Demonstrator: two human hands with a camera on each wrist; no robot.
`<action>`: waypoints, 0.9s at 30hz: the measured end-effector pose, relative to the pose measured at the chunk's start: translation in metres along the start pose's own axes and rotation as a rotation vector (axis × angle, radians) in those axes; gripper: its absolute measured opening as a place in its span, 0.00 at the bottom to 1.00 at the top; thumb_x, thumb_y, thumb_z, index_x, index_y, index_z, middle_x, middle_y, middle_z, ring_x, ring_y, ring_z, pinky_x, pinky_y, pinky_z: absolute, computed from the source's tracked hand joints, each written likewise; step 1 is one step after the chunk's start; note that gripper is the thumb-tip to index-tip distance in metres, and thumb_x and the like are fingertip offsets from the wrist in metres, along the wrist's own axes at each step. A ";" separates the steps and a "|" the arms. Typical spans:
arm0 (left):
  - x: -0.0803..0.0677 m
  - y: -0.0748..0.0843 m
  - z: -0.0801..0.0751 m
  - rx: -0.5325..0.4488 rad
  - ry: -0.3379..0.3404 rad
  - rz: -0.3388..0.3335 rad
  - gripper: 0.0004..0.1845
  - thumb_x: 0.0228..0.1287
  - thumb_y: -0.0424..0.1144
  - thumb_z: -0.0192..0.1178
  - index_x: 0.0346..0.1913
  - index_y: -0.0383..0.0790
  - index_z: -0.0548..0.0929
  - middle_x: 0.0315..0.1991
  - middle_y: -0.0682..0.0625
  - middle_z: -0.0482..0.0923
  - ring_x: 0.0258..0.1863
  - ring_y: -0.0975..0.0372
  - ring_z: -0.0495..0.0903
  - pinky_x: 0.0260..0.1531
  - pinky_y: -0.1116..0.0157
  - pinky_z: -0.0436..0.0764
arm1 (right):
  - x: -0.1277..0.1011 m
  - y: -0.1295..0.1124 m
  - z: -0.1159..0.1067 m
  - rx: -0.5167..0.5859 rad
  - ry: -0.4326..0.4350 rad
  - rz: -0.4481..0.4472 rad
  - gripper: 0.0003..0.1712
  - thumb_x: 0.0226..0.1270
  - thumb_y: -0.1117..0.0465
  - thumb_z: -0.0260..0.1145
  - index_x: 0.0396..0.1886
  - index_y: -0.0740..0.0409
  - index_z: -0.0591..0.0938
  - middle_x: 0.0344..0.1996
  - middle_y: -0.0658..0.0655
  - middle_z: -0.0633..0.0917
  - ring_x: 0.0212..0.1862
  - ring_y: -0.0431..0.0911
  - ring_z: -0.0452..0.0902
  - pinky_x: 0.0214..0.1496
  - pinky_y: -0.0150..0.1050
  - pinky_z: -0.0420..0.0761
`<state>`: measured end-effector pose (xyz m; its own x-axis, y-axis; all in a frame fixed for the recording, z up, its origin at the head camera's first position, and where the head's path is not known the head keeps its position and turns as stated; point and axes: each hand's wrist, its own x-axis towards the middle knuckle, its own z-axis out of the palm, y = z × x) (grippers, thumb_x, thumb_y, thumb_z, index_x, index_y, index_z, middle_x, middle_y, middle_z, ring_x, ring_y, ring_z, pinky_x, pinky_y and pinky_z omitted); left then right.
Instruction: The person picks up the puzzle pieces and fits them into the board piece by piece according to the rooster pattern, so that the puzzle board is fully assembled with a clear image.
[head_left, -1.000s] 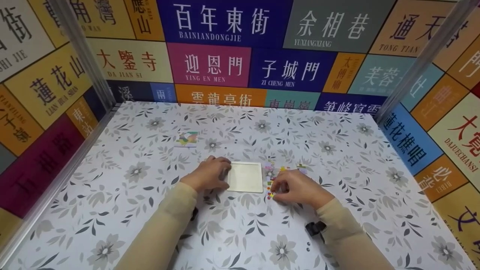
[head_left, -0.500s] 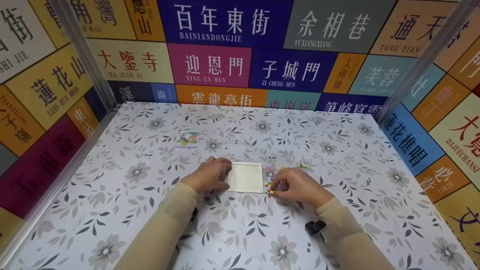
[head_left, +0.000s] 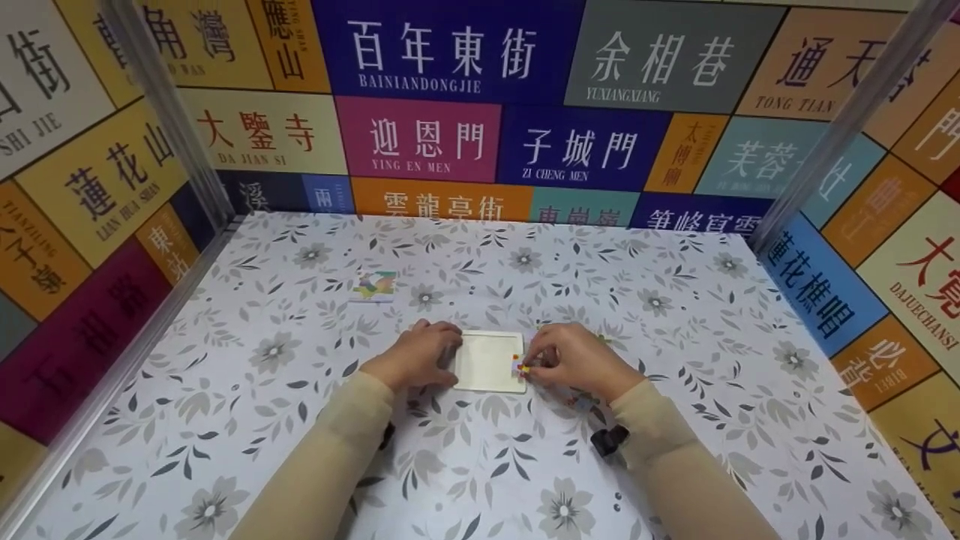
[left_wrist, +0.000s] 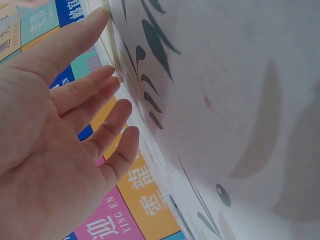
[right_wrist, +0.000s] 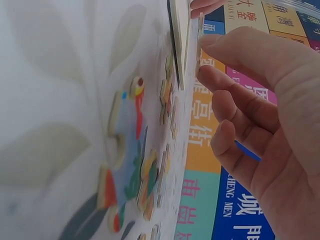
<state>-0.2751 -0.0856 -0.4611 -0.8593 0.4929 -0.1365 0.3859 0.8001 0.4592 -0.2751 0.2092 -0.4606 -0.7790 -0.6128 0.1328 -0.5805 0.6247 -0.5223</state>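
Observation:
A white square puzzle tray [head_left: 487, 361] lies flat on the flowered table. My left hand [head_left: 448, 347] rests at its left edge; the left wrist view shows the fingers [left_wrist: 95, 90] straight and relaxed, one fingertip touching the tray's rim [left_wrist: 111, 42]. My right hand [head_left: 529, 363] pinches a small colourful puzzle piece [head_left: 517, 365] at the tray's right edge. In the right wrist view the thin piece [right_wrist: 200, 37] stands on edge between thumb and forefinger beside the tray [right_wrist: 177, 40]. Loose coloured pieces [right_wrist: 132, 170] lie under that hand.
A small picture card [head_left: 374, 286] lies further back on the left. The flowered tablecloth [head_left: 675, 300] covers the table, with metal posts and sign-covered walls [head_left: 420, 139] on three sides. A black wrist mount [head_left: 609, 440] shows under my right sleeve.
My right hand has lifted a piece from the loose pile and moved left to the tray's right edge. The left hand has stayed at the tray's left edge.

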 end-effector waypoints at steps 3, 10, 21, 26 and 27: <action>-0.002 -0.001 -0.001 0.001 -0.001 -0.003 0.33 0.57 0.43 0.77 0.66 0.39 0.80 0.73 0.47 0.72 0.69 0.48 0.67 0.70 0.47 0.68 | 0.009 -0.002 0.004 -0.008 -0.006 -0.003 0.03 0.62 0.62 0.76 0.34 0.49 0.92 0.36 0.49 0.88 0.33 0.48 0.82 0.36 0.34 0.79; -0.002 -0.006 -0.001 0.041 0.017 0.036 0.33 0.57 0.44 0.78 0.64 0.37 0.81 0.71 0.46 0.73 0.67 0.46 0.69 0.67 0.47 0.71 | 0.027 -0.003 0.012 -0.015 -0.016 -0.009 0.02 0.64 0.59 0.75 0.35 0.48 0.93 0.35 0.50 0.88 0.33 0.47 0.81 0.35 0.35 0.78; 0.002 -0.003 -0.002 0.016 -0.005 0.003 0.34 0.57 0.45 0.78 0.66 0.39 0.80 0.72 0.47 0.72 0.68 0.49 0.68 0.69 0.49 0.70 | 0.047 -0.010 0.019 -0.027 -0.037 0.037 0.03 0.64 0.60 0.75 0.36 0.49 0.93 0.37 0.51 0.89 0.33 0.45 0.80 0.36 0.36 0.79; 0.002 -0.003 -0.001 0.013 0.000 -0.001 0.34 0.57 0.45 0.78 0.66 0.39 0.80 0.72 0.48 0.72 0.68 0.49 0.69 0.68 0.50 0.70 | 0.058 -0.013 0.024 -0.036 -0.029 0.032 0.03 0.63 0.60 0.74 0.35 0.50 0.93 0.36 0.50 0.89 0.36 0.49 0.81 0.39 0.38 0.78; 0.002 -0.003 -0.001 0.011 0.000 -0.002 0.34 0.57 0.45 0.78 0.66 0.40 0.80 0.72 0.48 0.72 0.68 0.49 0.69 0.68 0.50 0.70 | 0.060 -0.014 0.025 -0.039 -0.029 0.034 0.03 0.63 0.60 0.74 0.35 0.49 0.93 0.36 0.50 0.89 0.36 0.49 0.81 0.40 0.39 0.78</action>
<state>-0.2781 -0.0878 -0.4621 -0.8600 0.4913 -0.1379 0.3878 0.8050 0.4490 -0.3081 0.1513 -0.4667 -0.7916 -0.6043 0.0904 -0.5629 0.6637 -0.4926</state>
